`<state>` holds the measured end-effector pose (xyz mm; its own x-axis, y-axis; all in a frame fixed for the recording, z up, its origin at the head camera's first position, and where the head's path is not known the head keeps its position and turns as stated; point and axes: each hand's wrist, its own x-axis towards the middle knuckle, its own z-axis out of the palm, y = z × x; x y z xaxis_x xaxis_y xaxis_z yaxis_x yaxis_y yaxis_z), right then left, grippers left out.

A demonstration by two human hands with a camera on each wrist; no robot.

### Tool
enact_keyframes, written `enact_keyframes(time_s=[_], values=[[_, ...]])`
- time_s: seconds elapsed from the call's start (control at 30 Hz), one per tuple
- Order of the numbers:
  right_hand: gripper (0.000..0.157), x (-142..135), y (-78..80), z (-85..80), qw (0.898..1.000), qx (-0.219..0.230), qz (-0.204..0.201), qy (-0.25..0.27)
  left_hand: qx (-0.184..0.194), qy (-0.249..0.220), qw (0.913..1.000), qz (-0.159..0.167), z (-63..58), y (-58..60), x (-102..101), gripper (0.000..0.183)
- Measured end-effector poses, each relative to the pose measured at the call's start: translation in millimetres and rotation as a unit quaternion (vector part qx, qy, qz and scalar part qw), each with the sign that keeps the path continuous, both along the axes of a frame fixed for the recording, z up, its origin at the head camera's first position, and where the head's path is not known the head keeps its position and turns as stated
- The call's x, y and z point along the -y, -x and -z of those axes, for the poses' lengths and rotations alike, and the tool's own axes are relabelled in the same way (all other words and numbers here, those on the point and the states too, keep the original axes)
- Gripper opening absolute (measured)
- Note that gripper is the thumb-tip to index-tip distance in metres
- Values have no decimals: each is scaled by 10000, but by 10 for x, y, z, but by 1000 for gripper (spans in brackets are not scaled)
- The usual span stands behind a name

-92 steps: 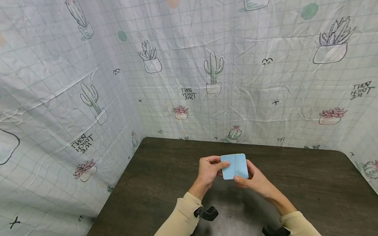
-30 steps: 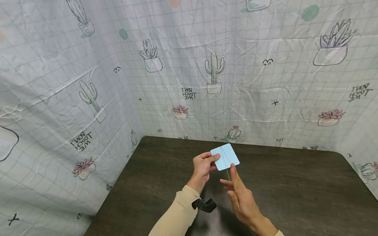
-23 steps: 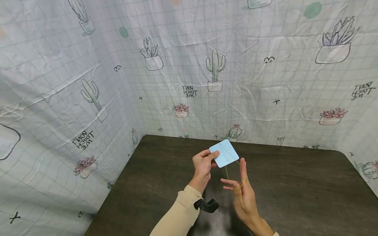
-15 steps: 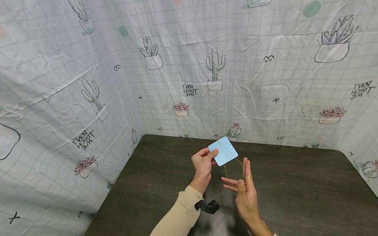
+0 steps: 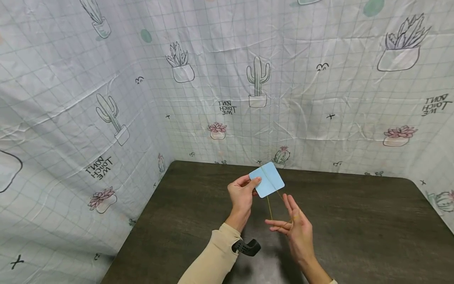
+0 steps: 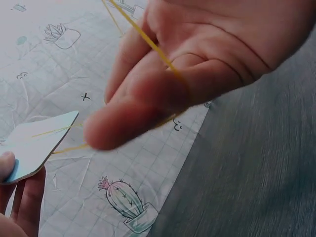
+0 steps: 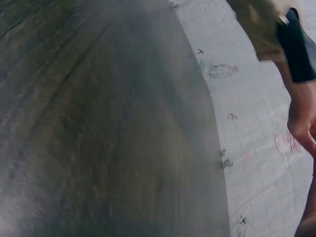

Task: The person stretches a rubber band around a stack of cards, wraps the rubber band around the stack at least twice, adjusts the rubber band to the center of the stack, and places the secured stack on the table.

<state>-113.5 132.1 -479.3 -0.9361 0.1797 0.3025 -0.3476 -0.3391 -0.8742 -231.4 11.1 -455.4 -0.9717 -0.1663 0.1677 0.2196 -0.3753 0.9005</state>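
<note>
The head view counts one left hand (image 5: 242, 195) and one right hand (image 5: 299, 230), with one blue card (image 5: 263, 186) and one yellow band (image 6: 148, 41), two strands of which span card and right hand. There are two cream sleeves (image 5: 213, 254), one black wrist device (image 5: 250, 247) and one dark table (image 5: 354, 213). The cloth (image 5: 213, 23) shows three pink succulents (image 5: 217, 128), three blocks of mirrored lettering (image 5: 227, 107) and, seen whole, two branched cacti (image 5: 258, 79).

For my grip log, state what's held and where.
Left hand: blue card, pinched at its left edge. Right hand: yellow band, its near end looped over fingers.
</note>
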Motion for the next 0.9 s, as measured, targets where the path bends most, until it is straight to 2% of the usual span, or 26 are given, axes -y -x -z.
enact_keyframes(time_s=[0.13,0.23,0.4,0.5,0.7,0.9], values=[[63,-132,63,-25,9966,442,-596,357,-265,228,9989,322,21,18,54,18],[72,-254,122,-51,9896,842,-1139,250,-430,440,9962,618,32,30,108,17],[80,-422,213,-80,9718,1218,-2020,-26,-587,788,9896,1046,17,26,181,16],[86,-508,274,-82,9579,1486,-2456,17,-686,961,9851,1249,-1,23,208,15],[95,-638,363,-99,9348,2016,-2888,-453,-935,1301,9702,1815,-15,31,245,15],[94,-721,424,-125,9162,2346,-3187,-628,-1195,1697,9522,2240,5,22,269,14]])
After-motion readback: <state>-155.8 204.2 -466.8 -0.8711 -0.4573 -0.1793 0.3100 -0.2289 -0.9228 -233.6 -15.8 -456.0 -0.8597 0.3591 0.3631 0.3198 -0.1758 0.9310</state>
